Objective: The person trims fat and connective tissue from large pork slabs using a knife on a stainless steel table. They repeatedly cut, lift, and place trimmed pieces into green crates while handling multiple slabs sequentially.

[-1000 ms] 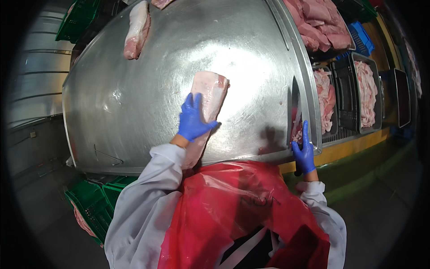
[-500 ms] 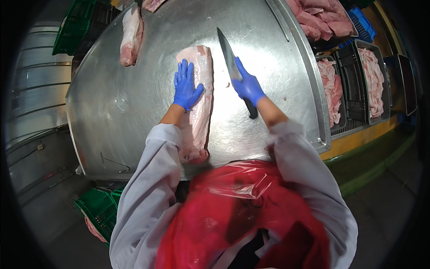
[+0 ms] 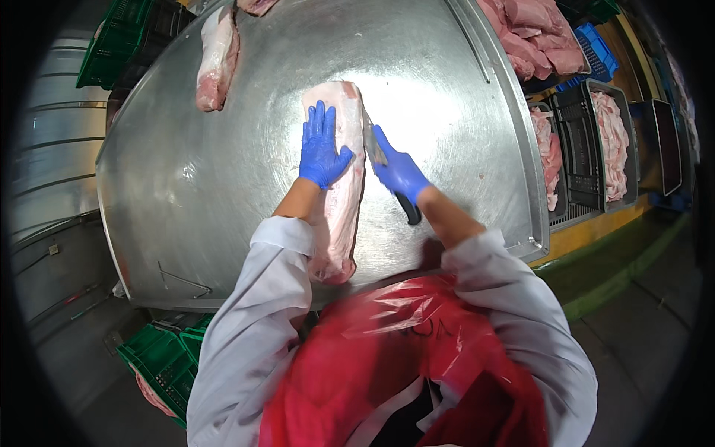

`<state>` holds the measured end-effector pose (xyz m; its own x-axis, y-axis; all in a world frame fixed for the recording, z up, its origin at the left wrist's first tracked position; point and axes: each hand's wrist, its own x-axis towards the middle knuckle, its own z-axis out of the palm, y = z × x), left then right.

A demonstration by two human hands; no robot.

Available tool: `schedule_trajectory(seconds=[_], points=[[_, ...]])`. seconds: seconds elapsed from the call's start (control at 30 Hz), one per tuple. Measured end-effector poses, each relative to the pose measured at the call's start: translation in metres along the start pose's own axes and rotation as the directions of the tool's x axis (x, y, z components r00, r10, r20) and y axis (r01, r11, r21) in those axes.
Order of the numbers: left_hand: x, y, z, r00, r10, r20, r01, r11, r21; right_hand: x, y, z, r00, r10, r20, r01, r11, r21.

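While a red apron (image 3: 372, 350) and white sleeves (image 3: 257, 290) fill the near side, the slab of meat (image 3: 337, 216) lies just beyond on the metal table (image 3: 231, 194), lengthwise away from the person. It sits straighter than a second ago, when its far end slanted rightward. The left hand (image 3: 322, 160), gloved in blue, stays flat on the slab's farther half, fingers extended close together and thumb out, pressing without gripping.

The bigger change is on the right. A second ago the knife (image 3: 375, 150) was at the table's right side, by the right hand (image 3: 402, 175); half a second later it was lifted, apart from the slab. Now that hand, closed around it with the forefinger reaching forward along the blade, has brought it to the slab's right flank. By the look of it, one hand braces while the other sets the blade, so both attend to the same piece; blur hides whether the edge has entered the meat.

Farther right stands a black crate (image 3: 577, 153) of pale trimmings (image 3: 612, 141). At the far left of the table lies another meat piece (image 3: 217, 63), untouched.
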<state>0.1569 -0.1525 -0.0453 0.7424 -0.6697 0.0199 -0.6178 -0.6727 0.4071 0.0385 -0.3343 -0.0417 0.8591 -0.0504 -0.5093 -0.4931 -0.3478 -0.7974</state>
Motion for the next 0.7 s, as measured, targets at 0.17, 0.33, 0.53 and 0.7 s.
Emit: schedule_trajectory(seconds=[0.17, 0.33, 0.53, 0.7], points=[[0.042, -0.013, 0.007, 0.996, -0.064, -0.056, 0.068, 0.995, 0.075, 0.038, -0.041, -0.021, 0.998, 0.057, -0.024, -0.055, 0.997, 0.05], [0.043, -0.029, 0.009, 0.988, -0.106, -0.111, 0.114, 0.991, 0.066, -0.033, 0.0, 0.037, 0.997, 0.038, 0.065, -0.045, 0.992, 0.121], [-0.056, 0.006, -0.004, 0.998, -0.004, 0.055, 0.004, 1.0, -0.009, -0.012, -0.005, 0.022, 0.999, 0.035, 0.024, -0.037, 0.996, 0.076], [-0.06, -0.003, 0.001, 1.0, -0.019, -0.024, 0.018, 0.999, -0.047, 0.0, -0.034, 0.027, 1.0, 0.007, 0.0, -0.007, 0.996, 0.087]])
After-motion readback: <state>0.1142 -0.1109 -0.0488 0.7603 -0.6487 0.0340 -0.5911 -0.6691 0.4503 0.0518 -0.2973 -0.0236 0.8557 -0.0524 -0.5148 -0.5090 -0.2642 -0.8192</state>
